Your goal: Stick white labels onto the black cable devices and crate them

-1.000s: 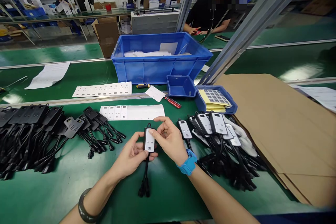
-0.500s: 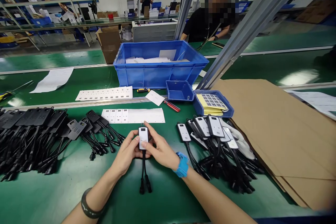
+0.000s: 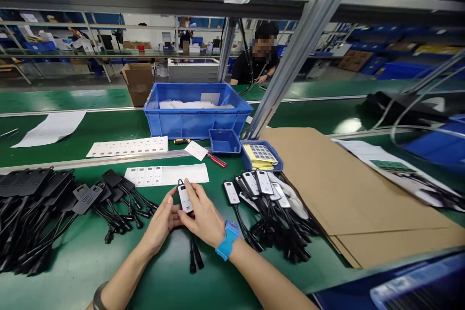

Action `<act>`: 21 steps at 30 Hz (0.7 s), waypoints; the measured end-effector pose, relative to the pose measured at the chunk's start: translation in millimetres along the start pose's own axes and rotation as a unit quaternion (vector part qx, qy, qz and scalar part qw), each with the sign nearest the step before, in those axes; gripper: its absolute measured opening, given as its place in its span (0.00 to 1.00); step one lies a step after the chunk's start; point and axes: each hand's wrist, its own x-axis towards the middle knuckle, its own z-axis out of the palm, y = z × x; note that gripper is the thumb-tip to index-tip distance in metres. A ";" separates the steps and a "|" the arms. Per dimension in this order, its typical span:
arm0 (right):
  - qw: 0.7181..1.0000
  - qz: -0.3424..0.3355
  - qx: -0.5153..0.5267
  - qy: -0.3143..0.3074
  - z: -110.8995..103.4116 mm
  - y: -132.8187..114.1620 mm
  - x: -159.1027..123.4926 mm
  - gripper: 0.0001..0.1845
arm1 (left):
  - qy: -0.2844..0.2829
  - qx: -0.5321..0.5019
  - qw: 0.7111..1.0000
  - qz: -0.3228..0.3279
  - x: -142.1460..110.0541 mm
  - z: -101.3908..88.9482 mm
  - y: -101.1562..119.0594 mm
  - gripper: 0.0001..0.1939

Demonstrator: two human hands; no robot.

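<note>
Between my two hands is a small black controller box (image 3: 185,198) with a white label on its face; its two black cables hang toward me and end in connectors. My left hand (image 3: 164,218) grips its left side and underside, with the fingers partly hidden. My right hand (image 3: 203,213) holds the right edge, fingers along the side and thumb near the lower end of the label. Just beyond lies a white label sheet (image 3: 167,175), printed labels at its left part. Black unlabelled controllers (image 3: 87,197) lie to the left, and white-labelled ones (image 3: 264,182) are heaped at the right.
A large blue crate (image 3: 196,123) with papers stands behind, with a small blue bin (image 3: 224,141) and a bin of yellow-backed sticker sheets (image 3: 259,155) before it. A red screwdriver (image 3: 217,160) lies nearby. Cardboard (image 3: 348,193) covers the right. A person (image 3: 252,63) sits across the line.
My head view has tilted up and turned right, so the scene sits further left. The held controller now leans, and my right fingers have moved over its right edge.
</note>
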 end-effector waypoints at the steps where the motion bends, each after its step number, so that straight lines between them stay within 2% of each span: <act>1: 0.999 0.014 -0.044 0.002 -6.2 0.5 1.4 0.40 | -0.002 0.059 0.998 0.017 0.8 -4.1 1.3 0.30; 2: 0.995 0.038 -0.095 0.005 -13.2 2.1 2.8 0.39 | 0.008 0.145 0.988 0.048 2.3 -9.7 2.0 0.29; 3: 0.986 0.069 -0.149 0.005 -20.7 4.9 3.8 0.38 | 0.032 0.249 0.964 0.089 4.5 -16.5 2.0 0.27; 4: 0.973 0.102 -0.205 -0.002 -28.3 8.7 4.4 0.37 | 0.065 0.357 0.922 0.135 7.4 -24.3 1.3 0.26; 6: 0.938 0.162 -0.307 -0.026 -41.3 18.4 4.2 0.35 | 0.135 0.550 0.800 0.200 14.0 -40.5 -1.7 0.25; 8: 0.904 0.196 -0.377 -0.042 -48.4 28.4 3.5 0.33 | 0.191 0.679 0.678 0.207 19.7 -54.4 -6.1 0.24; 9: 0.895 0.200 -0.396 -0.039 -48.9 32.7 4.2 0.32 | 0.210 0.717 0.636 0.196 21.7 -59.5 -8.6 0.23; 10: 0.895 0.195 -0.401 -0.028 -47.2 36.0 6.2 0.32 | 0.223 0.740 0.607 0.183 22.9 -63.3 -11.0 0.23; 11: 0.907 0.176 -0.383 -0.012 -43.4 38.2 10.0 0.32 | 0.232 0.751 0.593 0.172 23.4 -65.6 -13.2 0.24; 13: 0.946 0.111 -0.305 0.018 -30.3 39.0 23.9 0.30 | 0.236 0.755 0.591 0.161 23.2 -67.1 -16.7 0.24; 15: 0.975 0.040 -0.217 0.027 -11.4 35.7 45.1 0.23 | 0.234 0.758 0.589 0.153 22.1 -66.1 -18.4 0.23; 19: 0.990 -0.028 -0.133 0.021 32.7 25.1 92.4 0.07 | 0.238 0.758 0.590 0.146 19.2 -63.7 -17.0 0.24; 21: 0.993 -0.038 -0.104 0.034 51.9 21.4 110.0 0.10 | 0.241 0.754 0.593 0.146 17.7 -63.2 -15.4 0.24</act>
